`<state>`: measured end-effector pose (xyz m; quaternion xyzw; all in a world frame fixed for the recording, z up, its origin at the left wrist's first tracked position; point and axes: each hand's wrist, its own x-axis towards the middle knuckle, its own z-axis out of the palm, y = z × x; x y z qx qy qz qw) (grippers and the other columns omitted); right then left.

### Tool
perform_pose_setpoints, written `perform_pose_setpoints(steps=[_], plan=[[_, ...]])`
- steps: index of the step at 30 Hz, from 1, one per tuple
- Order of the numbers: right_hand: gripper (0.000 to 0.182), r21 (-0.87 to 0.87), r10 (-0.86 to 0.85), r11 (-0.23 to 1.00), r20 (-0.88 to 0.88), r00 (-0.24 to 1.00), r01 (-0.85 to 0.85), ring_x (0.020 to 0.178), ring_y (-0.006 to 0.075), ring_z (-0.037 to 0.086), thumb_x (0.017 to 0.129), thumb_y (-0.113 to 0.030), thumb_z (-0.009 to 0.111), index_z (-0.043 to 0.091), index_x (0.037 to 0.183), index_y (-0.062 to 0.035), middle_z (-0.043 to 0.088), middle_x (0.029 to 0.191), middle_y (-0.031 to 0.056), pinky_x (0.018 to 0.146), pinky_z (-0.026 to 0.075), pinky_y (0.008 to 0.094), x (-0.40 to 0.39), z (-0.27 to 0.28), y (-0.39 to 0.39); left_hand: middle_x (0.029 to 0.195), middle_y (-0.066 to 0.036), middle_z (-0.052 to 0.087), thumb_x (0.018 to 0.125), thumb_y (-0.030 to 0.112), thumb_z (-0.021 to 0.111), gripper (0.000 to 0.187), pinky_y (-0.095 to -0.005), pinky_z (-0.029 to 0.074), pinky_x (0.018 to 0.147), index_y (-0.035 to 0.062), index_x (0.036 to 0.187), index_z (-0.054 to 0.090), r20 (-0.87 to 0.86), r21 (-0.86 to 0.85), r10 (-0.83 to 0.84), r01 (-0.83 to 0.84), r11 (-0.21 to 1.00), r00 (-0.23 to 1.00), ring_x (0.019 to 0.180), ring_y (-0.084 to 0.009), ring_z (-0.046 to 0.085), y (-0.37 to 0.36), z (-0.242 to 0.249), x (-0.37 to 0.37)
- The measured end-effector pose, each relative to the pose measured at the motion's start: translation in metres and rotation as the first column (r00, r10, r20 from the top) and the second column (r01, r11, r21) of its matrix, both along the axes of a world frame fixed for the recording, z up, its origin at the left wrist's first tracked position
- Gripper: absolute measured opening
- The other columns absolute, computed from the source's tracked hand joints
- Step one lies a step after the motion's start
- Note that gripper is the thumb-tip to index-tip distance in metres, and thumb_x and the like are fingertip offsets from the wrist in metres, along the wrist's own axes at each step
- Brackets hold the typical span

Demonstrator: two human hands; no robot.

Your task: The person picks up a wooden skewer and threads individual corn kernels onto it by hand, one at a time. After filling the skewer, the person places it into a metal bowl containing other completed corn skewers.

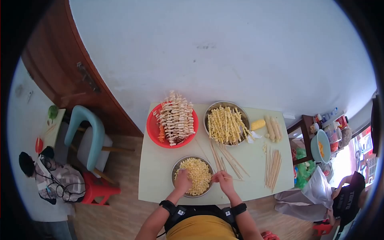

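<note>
A steel bowl (175,163) of loose yellow corn kernels (197,172) stands at the table's front edge. My left hand (183,182) is over the bowl's left side, its curled fingers down at the kernels; whatever they hold is hidden. At the right rim, my right hand (224,182) is closed on a thin wooden skewer, part of which shows beside the fingers. Just behind this hand lie several loose skewers (230,162). Farther back, another steel bowl (207,129) holds many skewers threaded with corn kernels (226,124).
A red basin (151,134) at the back left holds skewers of pale sliced food (176,118). Corn cobs (273,129) and a skewer bundle (273,170) lie on the right. A blue chair (90,134) and a seated person (60,180) are left; another person (344,200) is right.
</note>
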<state>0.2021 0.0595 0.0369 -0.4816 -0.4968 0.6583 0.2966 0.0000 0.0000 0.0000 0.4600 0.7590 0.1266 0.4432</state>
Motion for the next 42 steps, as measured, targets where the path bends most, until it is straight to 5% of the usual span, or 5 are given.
perform_pose_setpoints(steps=[2, 15, 21, 29, 42], plan=[[0.019, 0.182, -0.055, 0.983, 0.127, 0.99, 0.032, 0.064, 0.0115, 0.056, 0.087, -0.014, 0.04, 0.051, 0.078, -0.0001, 0.058, 0.07, 0.007, 0.06, 0.046, 0.0225, 0.006, -0.001, 0.01, 0.112, -0.012, 0.041, 0.062, 0.008, 0.056, 0.056, -0.0382, 0.037, 0.085, 0.0107, 0.116, 0.04, -0.184, 0.413, 0.138, -0.051, 0.909, 0.973, 0.101, -0.0314, 0.039, 0.003, -0.006, -0.001], [0.02, 0.014, 0.022, 1.0, -0.003, 1.0, -0.022, 0.062, 0.0106, 0.056, 0.087, -0.014, 0.04, 0.051, 0.079, 0.0004, 0.057, 0.068, 0.0065, 0.058, 0.046, 0.0226, 0.002, 0.007, -0.008, 0.107, -0.014, 0.044, 0.065, 0.006, 0.053, 0.044, -0.0357, 0.039, 0.081, 0.008, 0.109, 0.047, 0.131, 0.353, -0.217, 0.159, 0.922, 0.967, 0.099, -0.03, 0.044, -0.008, 0.004, -0.013], [0.02, 0.092, -0.036, 0.995, 0.119, 0.992, 0.025, 0.061, 0.0119, 0.056, 0.086, -0.013, 0.042, 0.052, 0.076, 0.0012, 0.057, 0.068, 0.0073, 0.059, 0.048, 0.0232, 0.006, -0.018, -0.012, 0.106, -0.015, 0.042, 0.057, 0.017, 0.068, 0.062, -0.0352, 0.039, 0.081, 0.007, 0.113, 0.041, -0.452, 0.181, -0.075, 0.174, 0.968, 0.889, 0.099, -0.0284, 0.044, -0.029, 0.021, 0.008], [0.02, 0.064, -0.014, 0.998, 0.04, 0.999, 0.011, 0.063, 0.0118, 0.056, 0.087, -0.013, 0.04, 0.051, 0.078, 0.0014, 0.057, 0.068, 0.0075, 0.061, 0.047, 0.023, -0.001, 0.01, 0.006, 0.107, -0.014, 0.043, 0.059, 0.015, 0.066, 0.061, -0.0372, 0.036, 0.087, 0.0061, 0.114, 0.039, 0.096, 0.345, -0.022, -0.012, 0.939, 0.995, 0.103, -0.0319, 0.041, -0.011, 0.034, 0.012], [0.02, 0.121, 0.029, 0.992, 0.096, 0.995, -0.041, 0.064, 0.0114, 0.056, 0.086, -0.013, 0.04, 0.051, 0.077, 0.0012, 0.056, 0.069, 0.0067, 0.06, 0.046, 0.0231, 0.002, 0.005, 0.001, 0.098, -0.01, 0.052, 0.066, -0.001, 0.045, 0.038, -0.037, 0.038, 0.081, 0.011, 0.1, 0.055, -0.009, 0.369, -0.265, 0.249, 0.895, 0.964, 0.094, -0.0312, 0.046, 0.009, -0.019, -0.004]])
